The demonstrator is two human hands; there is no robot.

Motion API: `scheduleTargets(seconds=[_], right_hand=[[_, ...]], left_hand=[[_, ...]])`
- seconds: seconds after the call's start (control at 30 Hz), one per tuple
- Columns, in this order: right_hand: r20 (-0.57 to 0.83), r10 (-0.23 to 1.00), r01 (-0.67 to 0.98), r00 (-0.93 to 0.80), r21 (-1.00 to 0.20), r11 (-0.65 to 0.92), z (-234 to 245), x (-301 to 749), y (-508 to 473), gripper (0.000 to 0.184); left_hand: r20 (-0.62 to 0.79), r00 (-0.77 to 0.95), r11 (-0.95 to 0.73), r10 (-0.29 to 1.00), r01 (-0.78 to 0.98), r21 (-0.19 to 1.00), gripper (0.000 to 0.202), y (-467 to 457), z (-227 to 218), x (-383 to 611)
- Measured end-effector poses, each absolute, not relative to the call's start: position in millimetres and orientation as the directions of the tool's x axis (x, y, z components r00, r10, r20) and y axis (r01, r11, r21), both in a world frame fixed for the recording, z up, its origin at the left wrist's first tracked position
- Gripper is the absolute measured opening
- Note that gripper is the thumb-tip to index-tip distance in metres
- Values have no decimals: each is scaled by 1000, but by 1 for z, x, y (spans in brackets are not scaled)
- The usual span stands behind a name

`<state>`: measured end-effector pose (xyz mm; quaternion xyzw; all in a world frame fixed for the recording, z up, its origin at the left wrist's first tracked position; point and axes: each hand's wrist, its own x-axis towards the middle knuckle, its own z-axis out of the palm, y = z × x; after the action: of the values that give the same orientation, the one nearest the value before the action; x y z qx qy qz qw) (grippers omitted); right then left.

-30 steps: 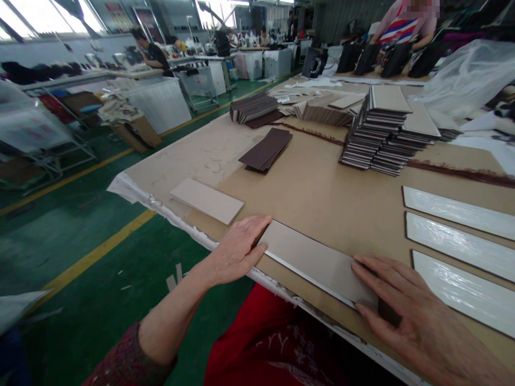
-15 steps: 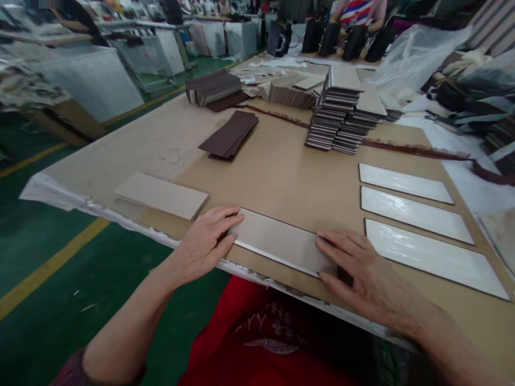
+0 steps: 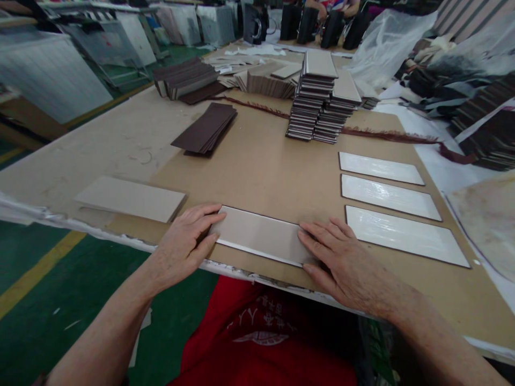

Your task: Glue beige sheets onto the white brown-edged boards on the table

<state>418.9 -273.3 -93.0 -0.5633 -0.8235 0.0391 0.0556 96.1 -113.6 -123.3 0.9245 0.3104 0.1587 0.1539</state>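
Both hands unmoved, left hand (image 3: 183, 244), right hand (image 3: 341, 262), fingers flat on smooth rectangular grey board (image 3: 259, 235)

We see a big workshop hall. Our wide desk (image 3: 261, 161) has a brown cardboard cover. The floor (image 3: 36, 300) is green with yellow lines (image 3: 28, 279). On the far left stand white bins (image 3: 48, 75) and other work tables (image 3: 100, 10). Clear plastic sheeting (image 3: 386, 43) lies at the far right.

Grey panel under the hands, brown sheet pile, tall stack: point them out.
grey panel (image 3: 261, 236), head view, bare middle of its face
brown sheet pile (image 3: 206, 128), head view, top sheet
tall stack (image 3: 319, 63), head view, top panel
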Motion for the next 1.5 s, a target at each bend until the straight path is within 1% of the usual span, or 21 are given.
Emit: scheduleTargets(seconds=[0.17,0.3,0.4,0.47,0.53,0.67,0.73,0.87,0.93,1.0,1.13,1.27,1.33,1.4,1.5], right_hand=[[39,933,929,-357,-90,359,-95,416,-275,50],[38,936,934,-351,-52,353,-96,413,-276,47],[66,937,938,-342,-27,344,-96,410,-276,46],[75,933,936,-351,-12,353,-94,407,-275,45],[58,928,930,-368,-9,369,-92,403,-273,45],[39,933,933,-358,-27,359,-86,392,-271,52],[43,935,935,-351,-34,353,-83,385,-270,57],[21,947,947,-320,-26,320,-82,377,-269,60],[14,950,950,-311,-24,311,-84,378,-271,60],[19,949,949,-315,-23,315,-87,385,-278,58],[53,948,949,-314,-13,315,-92,411,-300,58],[97,943,946,-319,-26,323,-90,434,-312,61],[104,944,946,-313,-57,320,-91,437,-309,63],[72,937,930,-343,-117,350,-95,434,-303,70],[-11,914,894,-407,-211,395,-100,424,-298,89]], left_hand=[[197,758,-760,622,523,386,37,-115,-121,97],[209,767,-777,607,516,361,37,-116,-120,98],[231,775,-804,589,530,271,38,-116,-118,99],[218,795,-822,567,529,210,38,-115,-115,101],[191,825,-845,533,505,176,37,-114,-111,103],[165,853,-869,495,489,78,37,-120,-101,112],[157,859,-871,488,492,15,45,-127,-100,119],[140,873,-872,467,481,-89,72,-136,-103,126],[125,875,-867,467,481,-132,78,-137,-105,125],[118,875,-861,470,483,-157,77,-136,-106,122],[129,875,-863,467,483,-150,67,-131,-108,111],[140,873,-872,467,481,-90,62,-128,-112,105],[146,870,-874,471,483,-58,60,-127,-113,104],[141,872,-877,469,479,-43,56,-126,-113,103],[126,883,-885,451,461,-60,55,-122,-113,100]])
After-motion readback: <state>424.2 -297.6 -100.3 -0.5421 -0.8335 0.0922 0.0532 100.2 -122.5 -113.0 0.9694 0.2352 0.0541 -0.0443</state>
